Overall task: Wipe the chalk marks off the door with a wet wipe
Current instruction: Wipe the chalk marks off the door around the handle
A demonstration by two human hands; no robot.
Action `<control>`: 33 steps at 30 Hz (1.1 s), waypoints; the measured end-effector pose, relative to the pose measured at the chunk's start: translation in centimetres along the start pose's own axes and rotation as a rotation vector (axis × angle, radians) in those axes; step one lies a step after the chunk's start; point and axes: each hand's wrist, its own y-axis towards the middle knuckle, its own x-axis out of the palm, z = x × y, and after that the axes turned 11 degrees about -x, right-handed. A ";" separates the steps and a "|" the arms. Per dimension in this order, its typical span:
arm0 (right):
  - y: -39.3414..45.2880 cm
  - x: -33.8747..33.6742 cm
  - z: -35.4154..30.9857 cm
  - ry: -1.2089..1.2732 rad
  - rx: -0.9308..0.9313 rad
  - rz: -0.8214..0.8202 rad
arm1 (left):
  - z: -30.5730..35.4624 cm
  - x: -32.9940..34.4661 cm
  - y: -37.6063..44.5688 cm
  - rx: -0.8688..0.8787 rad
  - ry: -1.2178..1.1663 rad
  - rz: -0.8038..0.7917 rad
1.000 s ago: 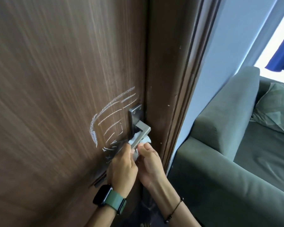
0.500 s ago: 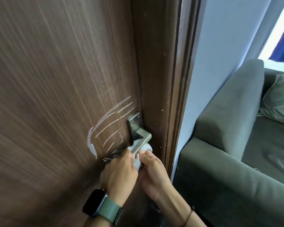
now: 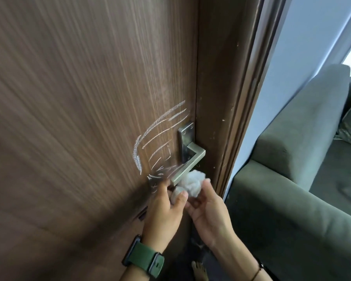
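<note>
You are facing the brown door (image 3: 79, 98), and its chalk marks (image 3: 158, 138) are sitting untouched just left of the metal handle (image 3: 190, 159), so no wiping looks done yet. Your left hand (image 3: 164, 207), with the green watch (image 3: 146, 258) on its wrist, is pinching one end of the wet wipe (image 3: 192, 183) between thumb and fingers. The wipe is hanging bunched just under the tip of the handle, close to the lowest marks. Your right hand (image 3: 209, 211) is gripping the other side of the wad with its fingertips, probably to shape it into a pad before pressing it on the door. Further right, the green sofa (image 3: 292, 199) is standing clear; no containers are showing
</note>
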 end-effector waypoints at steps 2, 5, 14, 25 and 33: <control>-1.2 -0.5 0.6 -0.133 -0.019 0.001 | -0.9 0.2 -0.6 -0.023 -0.041 -0.001; -2.8 -0.5 0.9 -0.417 -0.168 0.035 | -1.8 0.4 -1.7 0.039 -0.074 0.050; -3.7 2.7 -5.1 -0.779 -0.514 -0.340 | 0.5 -1.7 -3.1 0.308 -0.331 0.111; 6.1 8.3 -8.3 -1.320 -1.361 -0.148 | 3.5 -1.7 -3.5 0.291 -0.312 0.412; 7.1 4.8 -5.2 -1.254 -1.422 -0.345 | 4.8 -0.6 -2.5 0.324 -0.058 0.628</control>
